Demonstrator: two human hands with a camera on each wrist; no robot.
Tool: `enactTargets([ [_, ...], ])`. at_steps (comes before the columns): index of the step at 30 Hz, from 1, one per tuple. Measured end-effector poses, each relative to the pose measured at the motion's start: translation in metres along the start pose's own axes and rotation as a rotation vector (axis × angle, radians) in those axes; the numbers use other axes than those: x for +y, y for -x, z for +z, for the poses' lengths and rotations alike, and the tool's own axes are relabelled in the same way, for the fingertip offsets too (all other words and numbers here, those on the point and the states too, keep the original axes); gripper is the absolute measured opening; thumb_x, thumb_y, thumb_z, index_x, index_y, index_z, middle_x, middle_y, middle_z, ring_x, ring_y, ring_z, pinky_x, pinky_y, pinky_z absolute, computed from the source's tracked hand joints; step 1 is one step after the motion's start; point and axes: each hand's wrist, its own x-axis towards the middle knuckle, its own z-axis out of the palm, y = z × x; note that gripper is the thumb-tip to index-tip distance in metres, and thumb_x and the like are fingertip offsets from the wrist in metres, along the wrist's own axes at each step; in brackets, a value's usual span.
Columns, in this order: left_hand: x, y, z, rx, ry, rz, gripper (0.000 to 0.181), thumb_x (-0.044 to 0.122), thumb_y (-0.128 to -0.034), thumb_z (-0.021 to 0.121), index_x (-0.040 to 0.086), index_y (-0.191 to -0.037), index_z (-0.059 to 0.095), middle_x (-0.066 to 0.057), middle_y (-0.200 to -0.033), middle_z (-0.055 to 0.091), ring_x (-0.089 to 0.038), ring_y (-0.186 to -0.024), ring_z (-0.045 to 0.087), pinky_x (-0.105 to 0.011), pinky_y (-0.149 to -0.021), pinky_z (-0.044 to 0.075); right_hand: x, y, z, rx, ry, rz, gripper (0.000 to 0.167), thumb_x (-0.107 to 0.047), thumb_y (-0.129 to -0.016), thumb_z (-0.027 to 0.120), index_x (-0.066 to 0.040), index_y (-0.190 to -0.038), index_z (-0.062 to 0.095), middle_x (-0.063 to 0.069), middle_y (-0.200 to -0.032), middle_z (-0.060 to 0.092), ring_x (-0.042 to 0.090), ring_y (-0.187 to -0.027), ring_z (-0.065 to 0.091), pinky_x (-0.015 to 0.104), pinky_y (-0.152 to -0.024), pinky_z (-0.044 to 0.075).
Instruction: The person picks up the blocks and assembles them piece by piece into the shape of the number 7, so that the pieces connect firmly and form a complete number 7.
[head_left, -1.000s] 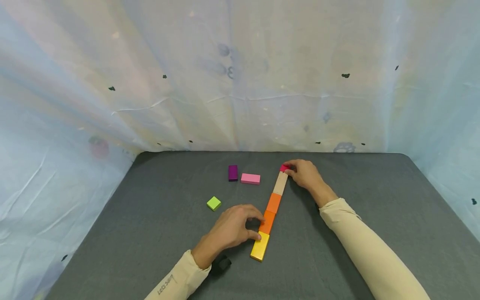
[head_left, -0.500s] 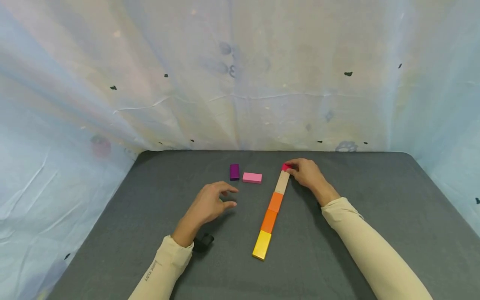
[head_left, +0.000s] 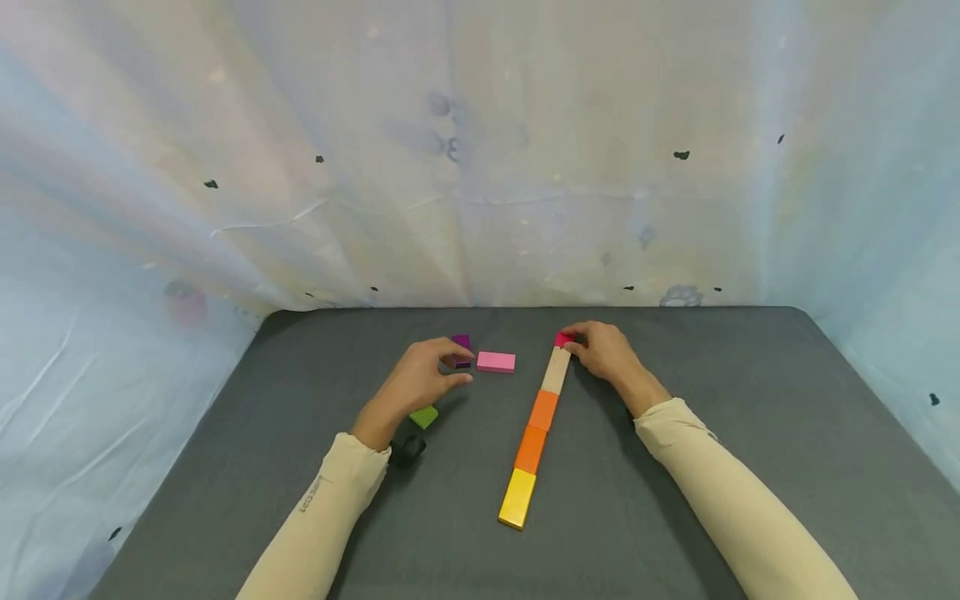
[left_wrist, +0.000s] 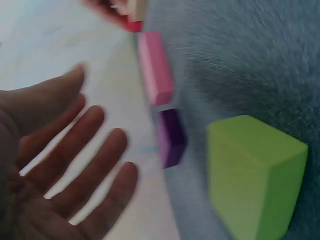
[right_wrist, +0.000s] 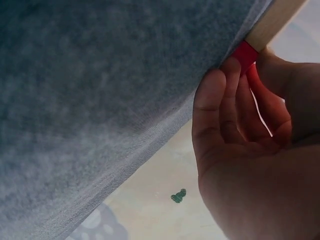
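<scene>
In the head view my left hand [head_left: 416, 379] hovers with fingers spread and thumb apart, holding nothing. Under its wrist lies a lime green block [head_left: 423, 417], partly covered. Beyond its fingertips are a purple block [head_left: 462, 340], partly hidden, and a pink block [head_left: 496, 362]. My right hand [head_left: 607, 357] pinches a red block [right_wrist: 245, 56] at the far end of a slanting row. From there toward me the row runs through a plain wooden block [head_left: 556, 371], an orange block [head_left: 543, 409], a second orange block [head_left: 530, 450] and a yellow block [head_left: 517, 498], end to end.
A dark grey cloth-covered table [head_left: 637, 533] carries all the blocks. Its far edge meets a pale printed curtain [head_left: 525, 208], which also hangs along both sides. A small black device [head_left: 408, 450] sits at the left wrist.
My left hand has left the near part of the row and moved left, then farther toward the purple block, its fingers spread. My right hand stays on the red block.
</scene>
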Motion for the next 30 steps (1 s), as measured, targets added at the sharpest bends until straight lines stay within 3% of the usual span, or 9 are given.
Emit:
enactTargets([
  [6,-0.004,-0.027,0.017,0.026,-0.113,0.155,0.030,0.028,-0.0948,0.069,0.014,-0.121,0.072,-0.003,-0.119,0.067,-0.022,-0.099,0.063,-0.041,-0.090,0.054,0.001,0.001,-0.001,0.009,0.007,0.009,0.034,-0.023,-0.098,0.063,-0.012,-0.131,0.067,0.016,-0.122,0.068,0.028,-0.092,0.062,0.048,-0.089,0.050],
  [12,-0.006,-0.043,0.029,0.085,-0.188,0.216,0.035,0.032,-0.0958,0.067,0.012,-0.125,0.069,-0.003,-0.123,0.066,-0.022,-0.111,0.061,-0.041,-0.100,0.051,0.001,0.000,0.000,0.005,0.008,-0.007,0.035,-0.023,-0.098,0.064,-0.011,-0.131,0.067,0.017,-0.128,0.067,0.031,-0.100,0.063,0.051,-0.095,0.049],
  [21,-0.005,-0.039,0.034,0.078,-0.245,0.240,0.043,0.030,-0.0941,0.070,0.014,-0.134,0.062,-0.005,-0.130,0.064,-0.024,-0.116,0.060,-0.042,-0.104,0.049,-0.007,0.001,-0.002,0.001,0.003,-0.003,0.034,-0.023,-0.099,0.063,-0.013,-0.131,0.067,0.016,-0.134,0.064,0.037,-0.119,0.061,0.054,-0.103,0.047],
  [26,-0.007,-0.038,0.036,0.070,-0.219,0.264,0.041,0.027,-0.0934,0.071,0.016,-0.132,0.064,-0.004,-0.127,0.065,-0.023,-0.116,0.061,-0.043,-0.104,0.049,-0.008,-0.001,-0.004,-0.006,0.012,-0.001,0.035,-0.023,-0.099,0.062,-0.012,-0.132,0.065,0.018,-0.135,0.062,0.037,-0.119,0.060,0.054,-0.103,0.046],
  [30,-0.011,-0.041,0.038,0.047,-0.201,0.246,0.042,0.026,-0.0942,0.070,0.017,-0.134,0.063,-0.003,-0.131,0.064,-0.023,-0.121,0.059,-0.042,-0.107,0.048,-0.007,-0.002,-0.002,-0.014,0.013,0.010,0.035,-0.023,-0.099,0.062,-0.013,-0.133,0.065,0.017,-0.136,0.062,0.036,-0.119,0.060,0.054,-0.103,0.046],
])
